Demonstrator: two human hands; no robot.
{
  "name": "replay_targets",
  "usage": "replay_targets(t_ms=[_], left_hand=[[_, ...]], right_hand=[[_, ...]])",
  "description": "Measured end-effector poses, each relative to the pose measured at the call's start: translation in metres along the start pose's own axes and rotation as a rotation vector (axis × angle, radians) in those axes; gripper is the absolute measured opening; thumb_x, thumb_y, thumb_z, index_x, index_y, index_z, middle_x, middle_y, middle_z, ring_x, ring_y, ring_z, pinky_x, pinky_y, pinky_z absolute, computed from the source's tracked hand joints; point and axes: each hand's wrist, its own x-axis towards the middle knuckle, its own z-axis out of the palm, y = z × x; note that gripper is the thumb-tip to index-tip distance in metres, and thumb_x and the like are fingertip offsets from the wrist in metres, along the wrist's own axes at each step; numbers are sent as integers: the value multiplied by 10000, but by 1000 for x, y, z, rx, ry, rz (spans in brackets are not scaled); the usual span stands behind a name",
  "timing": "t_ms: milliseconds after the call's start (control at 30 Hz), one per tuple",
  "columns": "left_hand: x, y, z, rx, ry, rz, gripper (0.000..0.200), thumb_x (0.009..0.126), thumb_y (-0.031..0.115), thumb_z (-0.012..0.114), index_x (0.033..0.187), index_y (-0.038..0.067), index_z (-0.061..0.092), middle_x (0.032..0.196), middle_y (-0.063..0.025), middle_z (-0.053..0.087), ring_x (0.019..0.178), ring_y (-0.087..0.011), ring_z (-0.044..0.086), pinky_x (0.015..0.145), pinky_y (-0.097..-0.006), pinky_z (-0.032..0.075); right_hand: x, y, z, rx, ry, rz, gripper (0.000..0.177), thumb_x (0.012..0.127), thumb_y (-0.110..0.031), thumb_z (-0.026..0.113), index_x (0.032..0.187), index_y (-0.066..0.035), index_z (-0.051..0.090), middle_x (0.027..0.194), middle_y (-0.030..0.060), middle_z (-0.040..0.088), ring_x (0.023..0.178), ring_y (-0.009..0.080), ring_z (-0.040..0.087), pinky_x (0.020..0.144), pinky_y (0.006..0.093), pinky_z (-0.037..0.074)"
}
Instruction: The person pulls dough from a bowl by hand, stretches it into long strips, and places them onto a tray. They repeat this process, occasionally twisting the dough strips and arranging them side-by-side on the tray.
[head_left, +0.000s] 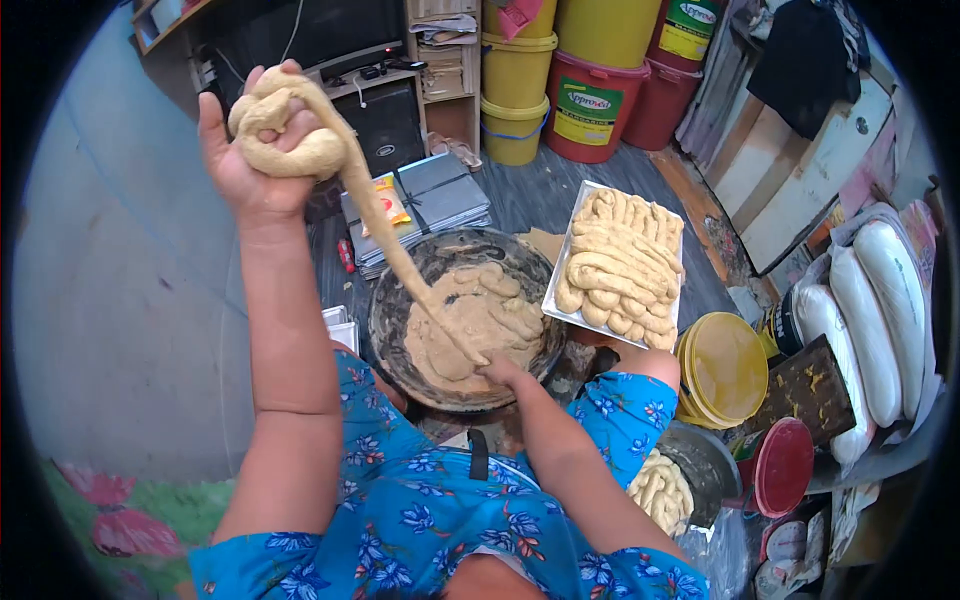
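A long rope of dough (385,232) runs down from a coil at upper left to a large dark basin (385,345). My left hand (243,180) is raised, palm up, holding the coiled thick end. Low over the basin's near right side, my right hand (500,370) pinches the thin end; its fingertips are partly hidden. Several more pieces of dough (500,300) lie in the basin in floury powder. Right of the basin, a white tray (553,307) is stacked with dough ropes (625,255).
Behind the basin lies a stack of flat metal trays (450,190) with a yellow packet (388,203) on top. A yellow-lidded bucket (728,370), a red-lidded bucket (783,467) and a dark bowl of dough (700,450) stand at my right. Several margarine buckets (590,110) line the back.
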Motion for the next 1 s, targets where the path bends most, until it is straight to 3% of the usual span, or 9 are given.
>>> replay_targets(t_ms=[133,200,267,300,367,567,633,867,1000], left_hand=[[12,12,-37,125,99,10,520,856,433,562,1109,-20,535,1125,-255,512,598,-135,440,478,-232,379],[20,2,-37,213,185,-8,435,887,367,541,1117,-2,536,1099,-242,545,603,-135,462,461,-232,387],[35,-10,-54,342,183,-92,408,908,318,523,1161,-1,515,1110,-224,544,638,-147,484,459,-237,393],[40,-20,-64,358,200,-148,353,924,295,502,1162,35,529,1076,-213,572,628,-137,513,444,-234,400],[47,-50,-63,418,310,-233,255,875,275,582,1050,90,582,1006,-202,617,513,-87,474,411,-211,396],[83,-143,-120,574,574,-381,304,831,285,637,1076,114,581,976,-151,639,498,-110,550,391,-190,449],[96,-171,-140,596,578,-438,298,810,284,663,1005,87,553,879,-124,639,520,-131,569,396,-217,457],[158,-279,-173,546,526,-497,281,808,231,659,996,70,526,838,-81,582,672,-189,577,556,-310,488],[191,-346,-153,701,518,-120,342,799,102,641,1100,65,482,858,-69,523,644,-181,563,530,-304,482]], right_hand=[[32,12,-56,305,-95,201,403,806,-257,665,1146,-58,579,873,83,635,729,175,579,714,328,453],[-15,-73,-125,486,-20,192,411,816,-227,662,1176,-54,562,785,49,600,687,127,561,637,279,447],[1,-59,-182,420,100,208,368,809,-216,680,1126,-55,583,717,4,561,646,98,526,567,240,422],[-50,-140,-222,258,128,235,362,811,-229,686,1113,-54,590,731,-9,551,637,89,497,552,220,406],[-38,-117,-293,148,107,86,420,850,-251,646,1208,-63,533,859,37,590,732,121,513,653,281,436],[-79,-89,-421,144,819,-16,380,799,-206,669,1143,-67,586,957,88,627,855,205,591,757,315,464],[-61,-22,-445,-37,1039,-134,372,782,-176,670,1129,-65,598,1020,126,641,932,252,614,820,341,465],[-45,70,-460,-173,938,358,405,755,-210,680,1125,-60,615,1054,180,638,987,283,614,869,362,457],[-36,40,-446,-129,1108,274,441,730,-245,686,1127,-75,598,1082,162,624,1007,322,589,892,392,443]])
